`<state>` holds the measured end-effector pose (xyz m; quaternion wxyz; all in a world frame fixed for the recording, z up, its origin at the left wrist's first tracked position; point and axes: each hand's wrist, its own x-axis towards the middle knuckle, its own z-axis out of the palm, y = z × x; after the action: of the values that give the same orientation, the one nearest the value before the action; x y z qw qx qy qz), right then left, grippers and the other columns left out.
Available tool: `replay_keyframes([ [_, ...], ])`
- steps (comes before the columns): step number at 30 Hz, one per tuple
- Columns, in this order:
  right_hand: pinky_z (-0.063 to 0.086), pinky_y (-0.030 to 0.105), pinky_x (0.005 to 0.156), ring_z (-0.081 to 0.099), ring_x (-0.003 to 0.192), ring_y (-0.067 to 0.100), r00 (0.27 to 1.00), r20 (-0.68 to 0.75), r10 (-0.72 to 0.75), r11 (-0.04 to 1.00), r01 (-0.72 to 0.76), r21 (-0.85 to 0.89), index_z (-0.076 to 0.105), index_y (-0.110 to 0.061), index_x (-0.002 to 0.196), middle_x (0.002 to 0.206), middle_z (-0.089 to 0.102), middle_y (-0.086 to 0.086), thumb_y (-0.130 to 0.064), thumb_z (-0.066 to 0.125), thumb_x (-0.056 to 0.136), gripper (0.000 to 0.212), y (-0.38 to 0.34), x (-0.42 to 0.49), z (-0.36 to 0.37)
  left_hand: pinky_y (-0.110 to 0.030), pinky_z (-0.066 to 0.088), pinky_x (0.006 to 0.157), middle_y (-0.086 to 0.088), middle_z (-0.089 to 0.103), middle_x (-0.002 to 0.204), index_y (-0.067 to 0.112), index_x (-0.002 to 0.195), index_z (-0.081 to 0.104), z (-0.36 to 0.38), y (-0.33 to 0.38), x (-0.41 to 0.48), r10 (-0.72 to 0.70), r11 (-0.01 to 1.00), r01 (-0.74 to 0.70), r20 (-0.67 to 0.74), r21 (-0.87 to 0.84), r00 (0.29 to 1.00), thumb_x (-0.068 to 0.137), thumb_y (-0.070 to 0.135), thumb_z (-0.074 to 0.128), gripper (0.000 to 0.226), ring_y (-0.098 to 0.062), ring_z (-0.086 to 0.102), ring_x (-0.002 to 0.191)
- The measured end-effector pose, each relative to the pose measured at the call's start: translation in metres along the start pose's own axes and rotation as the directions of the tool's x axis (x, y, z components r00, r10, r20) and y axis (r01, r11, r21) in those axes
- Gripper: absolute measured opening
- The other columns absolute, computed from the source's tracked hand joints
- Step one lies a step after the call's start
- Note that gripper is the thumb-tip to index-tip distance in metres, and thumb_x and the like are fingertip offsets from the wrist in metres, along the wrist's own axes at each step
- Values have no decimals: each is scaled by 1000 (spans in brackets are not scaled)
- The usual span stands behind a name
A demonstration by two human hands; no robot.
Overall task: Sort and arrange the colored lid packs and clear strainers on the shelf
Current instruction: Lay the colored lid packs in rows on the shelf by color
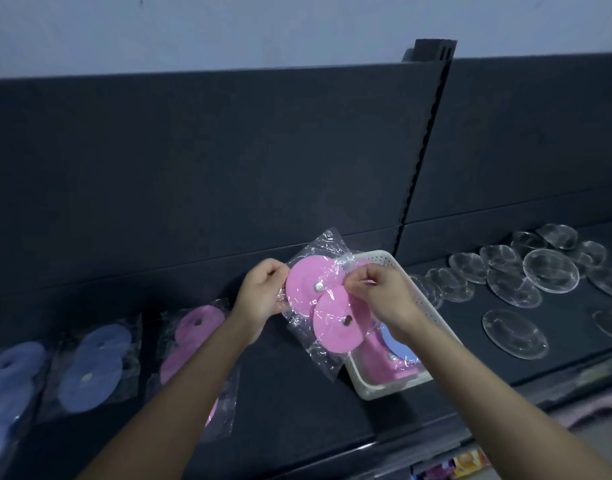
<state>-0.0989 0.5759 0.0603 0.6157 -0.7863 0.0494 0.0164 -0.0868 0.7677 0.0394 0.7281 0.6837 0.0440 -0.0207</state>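
Above the dark shelf (297,393), the left hand (261,289) and right hand (380,292) each pinch one side of a pink lid pack (318,306), holding it up beside a white basket (424,308) with more lids inside. To the left, blue packs (93,365) and another pink pack (193,337) lie in a row, and clear strainers (550,270) lie scattered to the right.
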Motion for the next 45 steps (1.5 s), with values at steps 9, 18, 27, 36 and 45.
replay_keyframes([
  [9,47,34,69,53,68,16,964,-265,16,990,22,140,52,-20,79,74,55,-1,5,68,78,30,16,15,-3,-39,54,75,-14,67,100,1,103,54,27,-24,-6,-206,939,231,122,-254,971,84,17,66,27,-25,66,84],
  [18,50,44,85,61,86,26,974,-223,48,995,-66,-74,56,-6,115,101,64,11,-9,60,89,27,40,34,-30,-46,54,71,-18,67,87,0,88,60,28,-25,1,-60,998,60,-198,-7,978,72,10,75,24,-28,64,78],
  [27,42,23,57,60,70,14,989,77,124,751,-43,-658,53,-24,71,79,62,-2,-41,72,75,26,73,53,-45,-30,40,58,-4,52,68,11,74,54,15,-33,9,-42,999,37,-343,-20,938,81,4,67,16,-18,48,63],
  [36,47,31,61,62,70,29,998,63,-6,601,54,-798,49,-13,61,67,58,8,-28,48,92,34,63,68,-42,-32,44,64,-1,57,71,15,72,54,9,-38,3,-42,997,15,-395,-71,918,82,0,67,22,-18,50,67],
  [45,27,27,50,35,55,18,978,-198,-71,975,26,-220,59,2,61,53,40,7,-11,56,83,26,33,74,-55,-49,51,83,-9,66,88,13,82,62,8,-35,-9,-35,997,3,-437,-75,899,79,5,72,13,-24,60,81],
])
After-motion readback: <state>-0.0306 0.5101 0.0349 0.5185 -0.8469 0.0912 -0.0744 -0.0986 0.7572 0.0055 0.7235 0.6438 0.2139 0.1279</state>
